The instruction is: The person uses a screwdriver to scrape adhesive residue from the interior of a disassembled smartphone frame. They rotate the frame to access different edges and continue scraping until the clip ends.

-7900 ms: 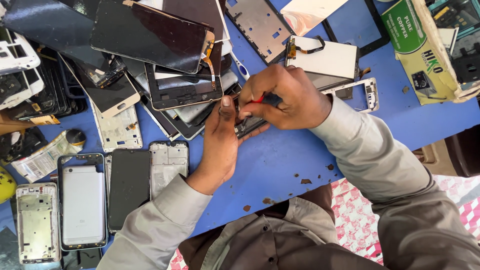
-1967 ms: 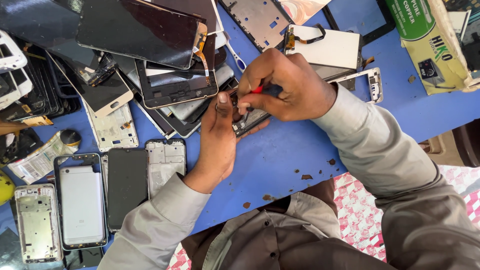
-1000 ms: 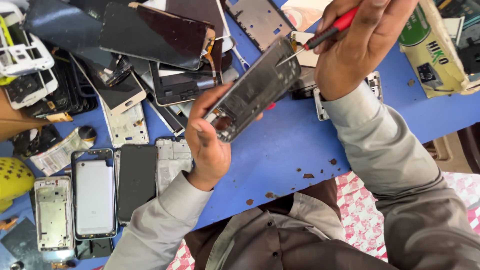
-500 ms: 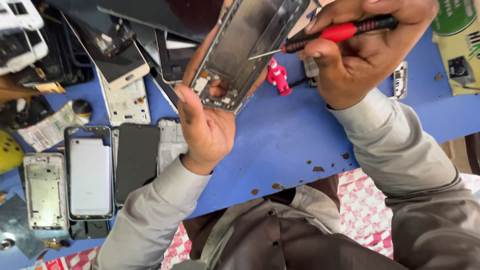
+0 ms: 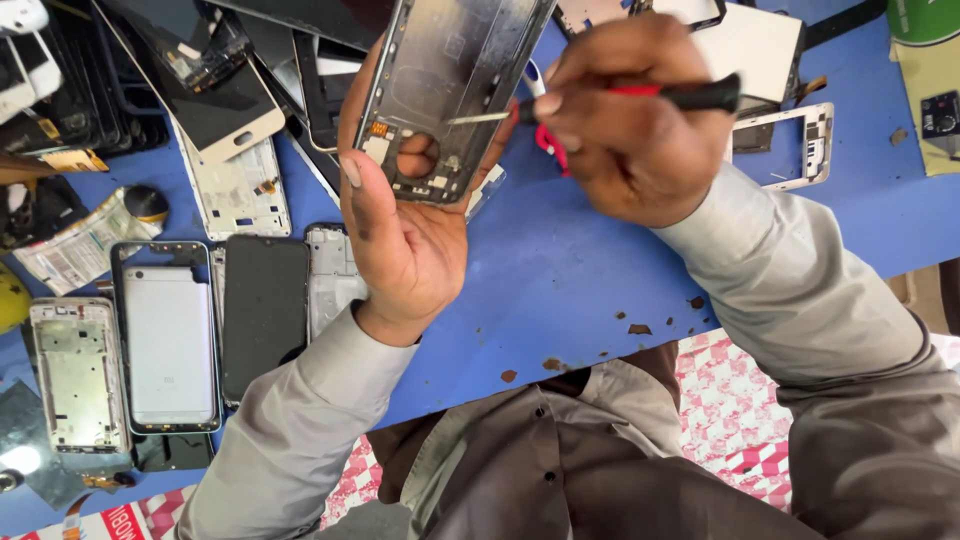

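Observation:
My left hand (image 5: 405,235) holds a grey metal phone frame (image 5: 450,75) upright above the blue table (image 5: 570,290), thumb along its left edge, fingers behind it. My right hand (image 5: 630,130) grips a screwdriver (image 5: 640,97) with a red and black handle. Its metal tip points left and touches the inside of the frame near the lower middle. The frame's top runs out of view.
Phone screens, back covers and frames lie spread over the left of the table, among them a silver back cover (image 5: 168,345) and a black screen (image 5: 263,315). A white frame (image 5: 790,145) lies at the right. A green box (image 5: 925,20) sits far right.
Both hands lifted the phone frame off the table toward the camera. The screwdriver swung from pointing away to pointing into the frame's inside.

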